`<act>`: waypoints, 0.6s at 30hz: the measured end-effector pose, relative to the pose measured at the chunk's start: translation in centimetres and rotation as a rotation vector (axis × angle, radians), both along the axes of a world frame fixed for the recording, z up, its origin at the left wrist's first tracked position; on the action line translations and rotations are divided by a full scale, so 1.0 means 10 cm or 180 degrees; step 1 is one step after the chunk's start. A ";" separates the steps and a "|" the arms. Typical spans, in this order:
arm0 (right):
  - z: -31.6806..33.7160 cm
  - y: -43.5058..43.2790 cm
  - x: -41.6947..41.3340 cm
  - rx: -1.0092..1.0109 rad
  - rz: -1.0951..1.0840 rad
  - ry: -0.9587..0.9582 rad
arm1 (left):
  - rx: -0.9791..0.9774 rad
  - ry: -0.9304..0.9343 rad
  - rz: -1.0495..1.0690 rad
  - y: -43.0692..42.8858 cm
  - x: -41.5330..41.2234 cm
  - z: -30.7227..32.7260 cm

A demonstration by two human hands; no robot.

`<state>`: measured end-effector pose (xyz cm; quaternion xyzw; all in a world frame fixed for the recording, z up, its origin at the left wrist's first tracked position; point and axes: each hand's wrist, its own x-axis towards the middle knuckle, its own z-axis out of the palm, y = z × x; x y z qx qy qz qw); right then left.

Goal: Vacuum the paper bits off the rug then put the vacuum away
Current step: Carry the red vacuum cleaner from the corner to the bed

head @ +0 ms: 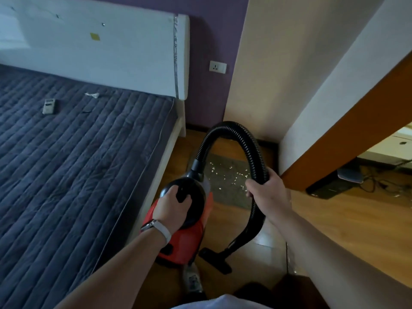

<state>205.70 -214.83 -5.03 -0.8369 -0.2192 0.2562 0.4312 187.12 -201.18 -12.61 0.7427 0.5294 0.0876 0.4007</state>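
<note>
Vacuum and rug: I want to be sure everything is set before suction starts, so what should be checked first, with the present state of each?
1. Left hand grips the handle on the red vacuum: ok.
2. Right hand holds the black hose: ok.
3. Floor nozzle on the rug: not ok; it sits on the wood floor, short of the rug.
4. Paper bits in sight on the rug: ok.
5. Plugged in: cannot tell; the wall socket shows no plug, and no cord is visible.
6. Switched on: cannot tell.
</note>
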 end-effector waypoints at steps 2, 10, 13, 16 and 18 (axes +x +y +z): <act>-0.05 0.22 0.08 0.0010 0.0041 0.0023 | -0.0027 0.0016 0.0058 0.19 0.04 -0.01; -0.41 1.10 0.45 0.0196 0.0144 0.0444 | 0.0029 0.0174 0.0318 0.83 0.24 -0.19; -0.65 1.42 0.63 0.0133 0.0242 0.0697 | -0.0019 0.0280 0.0514 1.01 0.34 -0.32; -0.92 1.75 0.81 0.0038 0.0435 0.0917 | -0.0101 0.0427 0.0766 1.15 0.48 -0.48; -1.10 1.98 0.93 0.0007 0.0529 0.1055 | -0.0155 0.0492 0.0951 1.24 0.56 -0.61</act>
